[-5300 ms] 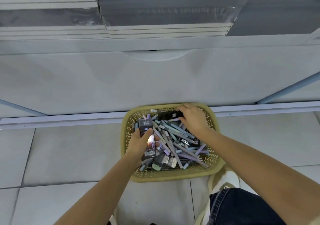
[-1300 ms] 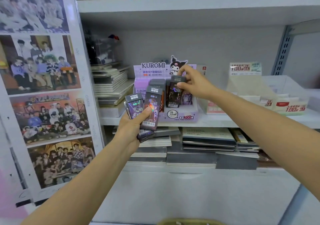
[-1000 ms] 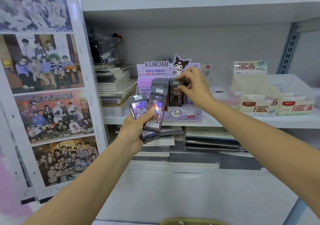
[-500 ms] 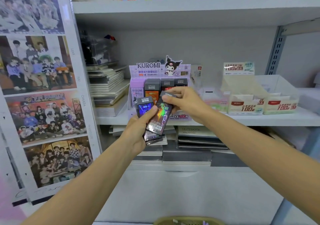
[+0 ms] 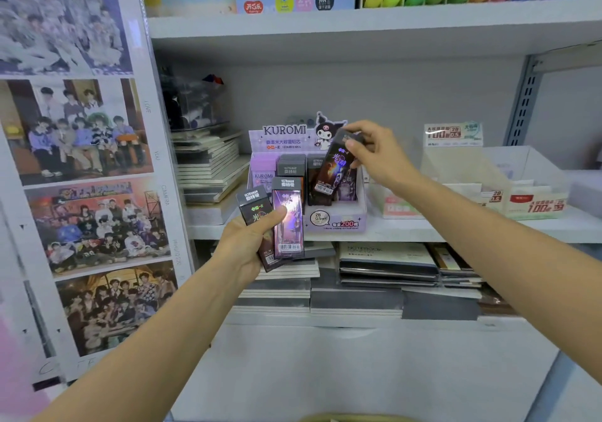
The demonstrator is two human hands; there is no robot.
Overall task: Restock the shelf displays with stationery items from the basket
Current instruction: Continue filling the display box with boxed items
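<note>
Pinching one slim lead carton [image 5: 332, 171] by its upper end, with the thumb and curled fingers of the right hand [image 5: 378, 156] clamped on it. Long axis near upright but leaning, grey cap end up and to the right, barcode end down and to the left, hanging just above the right part of the purple cardboard display tray [image 5: 337, 224] on the middle shelf [image 5: 456, 230]. Gripping two further cartons [image 5: 288, 223] in the left hand [image 5: 241, 249], fanned, thumb pressed across their faces, fingers wrapped behind. Both long axes close to upright, grey printed caps up, barcodes down, held in front of the shelf edge and left of the tray's front. Whether hiding a third behind them: cannot tell. All flat rectangular boxes, glossy, with dark and violet holographic fronts. Inside the tray, standing upright: one lilac carton [image 5: 263, 174] and at least three dark ones. Below the shelf, flat stacks of notebooks [image 5: 387, 259]. At the bottom edge, only a sliver of yellow basket [image 5: 342, 418] rim.
</note>
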